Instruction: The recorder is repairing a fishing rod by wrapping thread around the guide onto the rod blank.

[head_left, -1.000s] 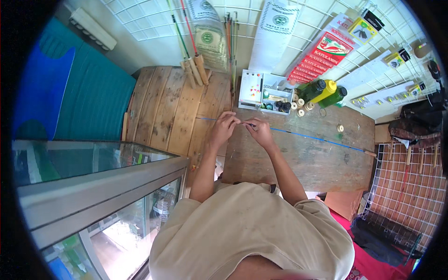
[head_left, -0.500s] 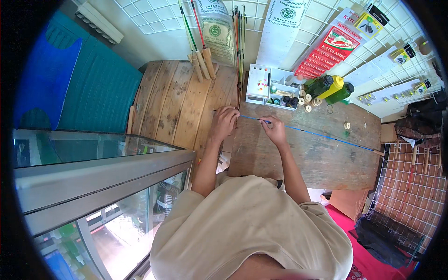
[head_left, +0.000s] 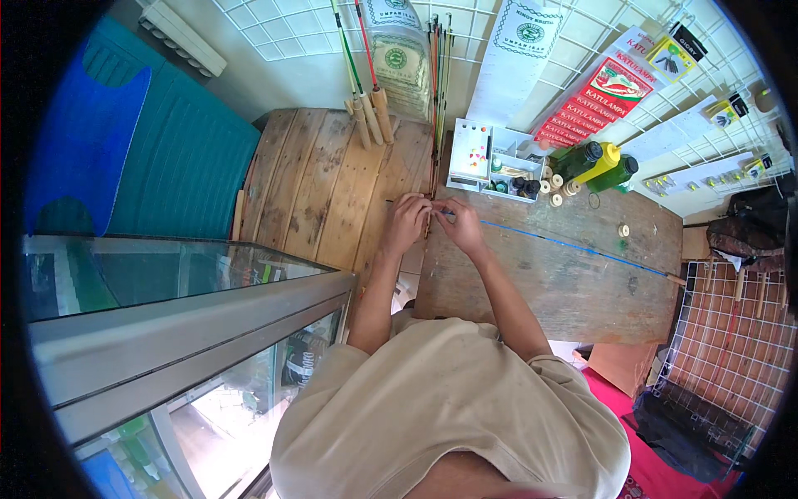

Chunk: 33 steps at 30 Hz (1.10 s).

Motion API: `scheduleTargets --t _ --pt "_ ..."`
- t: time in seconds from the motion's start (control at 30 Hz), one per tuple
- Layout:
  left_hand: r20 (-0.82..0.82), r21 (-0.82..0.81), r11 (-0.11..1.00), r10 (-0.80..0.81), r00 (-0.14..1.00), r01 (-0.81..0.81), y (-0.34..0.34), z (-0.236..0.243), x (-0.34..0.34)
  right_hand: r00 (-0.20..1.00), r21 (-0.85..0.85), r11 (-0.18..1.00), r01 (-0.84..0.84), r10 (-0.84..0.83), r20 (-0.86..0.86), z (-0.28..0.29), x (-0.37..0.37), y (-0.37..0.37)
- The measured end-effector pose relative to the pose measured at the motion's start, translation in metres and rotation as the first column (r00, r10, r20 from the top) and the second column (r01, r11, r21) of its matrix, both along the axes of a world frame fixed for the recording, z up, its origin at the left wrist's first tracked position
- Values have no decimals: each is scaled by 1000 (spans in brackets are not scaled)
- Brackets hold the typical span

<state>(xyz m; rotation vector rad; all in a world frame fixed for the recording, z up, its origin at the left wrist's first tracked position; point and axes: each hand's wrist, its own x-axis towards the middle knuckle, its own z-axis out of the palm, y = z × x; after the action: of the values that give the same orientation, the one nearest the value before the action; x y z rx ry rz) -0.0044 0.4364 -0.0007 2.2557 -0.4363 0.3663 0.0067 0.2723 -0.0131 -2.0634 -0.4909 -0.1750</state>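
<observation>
Rod: long axis rightward from right hand, which pinches it, handle far right; left hand just leftward, fingertips pinched on rod.

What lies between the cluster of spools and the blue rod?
In the head view, only bare wooden tabletop lies between the cluster of spools and the blue rod; a lone spool sits farther right.
</observation>
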Motion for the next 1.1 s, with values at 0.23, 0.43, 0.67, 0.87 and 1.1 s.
scheduleTargets --t 0.23,0.43,0.67,0.87,1.1 --pt "52 5 998 61 997 -61 9 1 0 991 110 990 89 -78 -105 1 -2 8" --pt "137 59 910 400 906 -411 10 19 -1 986 160 979 128 -108 -131 -2 0 9" --pt "-14 154 765 635 773 -625 22 3 -2 988 162 979 123 -106 -112 -2 1 10" --pt "22 151 726 676 737 -671 24 -4 -1 983 181 974 140 -114 -146 -4 0 10" --pt "-4 131 740 666 746 -660 25 1 -1 986 162 975 154 -141 -86 3 -1 9"
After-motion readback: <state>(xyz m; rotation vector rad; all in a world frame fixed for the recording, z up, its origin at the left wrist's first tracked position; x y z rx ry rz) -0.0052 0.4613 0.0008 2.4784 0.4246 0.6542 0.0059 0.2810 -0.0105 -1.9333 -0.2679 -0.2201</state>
